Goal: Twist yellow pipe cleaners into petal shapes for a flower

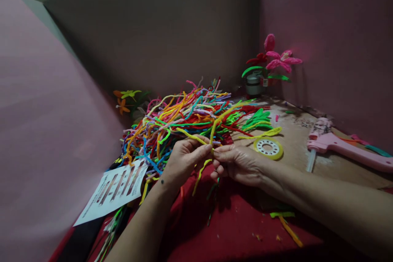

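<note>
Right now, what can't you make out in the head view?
In the head view:
- Pinched part of the yellow stems: hidden by the left hand and right hand.
- Writing on the printed sheet: too small and dim.
- Handle end of the pink glue gun: cut off by the right edge.
- Stem count in the pile: overlapping stems hide others.

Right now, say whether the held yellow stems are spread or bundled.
Spread: from the left hand, one yellow stem rises, another angles left.
</note>
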`<state>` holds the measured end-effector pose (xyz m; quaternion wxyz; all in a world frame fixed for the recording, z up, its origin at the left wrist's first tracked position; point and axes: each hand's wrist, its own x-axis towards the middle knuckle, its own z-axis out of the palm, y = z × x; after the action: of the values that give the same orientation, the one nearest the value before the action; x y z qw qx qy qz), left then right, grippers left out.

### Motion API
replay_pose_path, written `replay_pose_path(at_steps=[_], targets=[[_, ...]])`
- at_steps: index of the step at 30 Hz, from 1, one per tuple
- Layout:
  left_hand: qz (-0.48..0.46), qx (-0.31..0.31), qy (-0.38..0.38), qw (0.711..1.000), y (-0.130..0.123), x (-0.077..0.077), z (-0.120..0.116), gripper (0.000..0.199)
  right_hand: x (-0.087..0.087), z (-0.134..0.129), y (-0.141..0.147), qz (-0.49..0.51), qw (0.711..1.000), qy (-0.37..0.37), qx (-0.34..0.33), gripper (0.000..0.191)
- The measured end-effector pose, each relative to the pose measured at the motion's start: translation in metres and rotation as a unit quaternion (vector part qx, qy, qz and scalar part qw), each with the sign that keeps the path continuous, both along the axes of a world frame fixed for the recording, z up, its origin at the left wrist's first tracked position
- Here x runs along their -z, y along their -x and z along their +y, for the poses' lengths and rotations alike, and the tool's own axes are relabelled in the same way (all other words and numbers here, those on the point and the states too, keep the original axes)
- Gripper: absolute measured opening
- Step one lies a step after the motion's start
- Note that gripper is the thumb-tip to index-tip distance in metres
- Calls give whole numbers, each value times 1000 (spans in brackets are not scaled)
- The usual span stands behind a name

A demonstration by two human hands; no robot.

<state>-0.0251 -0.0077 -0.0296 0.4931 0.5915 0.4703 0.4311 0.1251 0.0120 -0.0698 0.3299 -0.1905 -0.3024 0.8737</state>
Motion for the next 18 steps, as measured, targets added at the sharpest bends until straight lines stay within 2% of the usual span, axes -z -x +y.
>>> replay_pose_path(at_steps=[5,9,13,18], targets=[[59,-7,-14,998,-4,-8,-5,19,-3,-2,1,-27,1000,-4,8,7],[73,-10,-25,997,-9,-13,-6,18,-2,-3,1,-42,997,-61,20,7],[114,-1,-51,992,-7,-12,-4,17,0,-1,-1,-61,993,-106,6,10],[27,44,-2,999,0,-6,-2,17,-1,1,-5,-18,996,-54,-66,10]])
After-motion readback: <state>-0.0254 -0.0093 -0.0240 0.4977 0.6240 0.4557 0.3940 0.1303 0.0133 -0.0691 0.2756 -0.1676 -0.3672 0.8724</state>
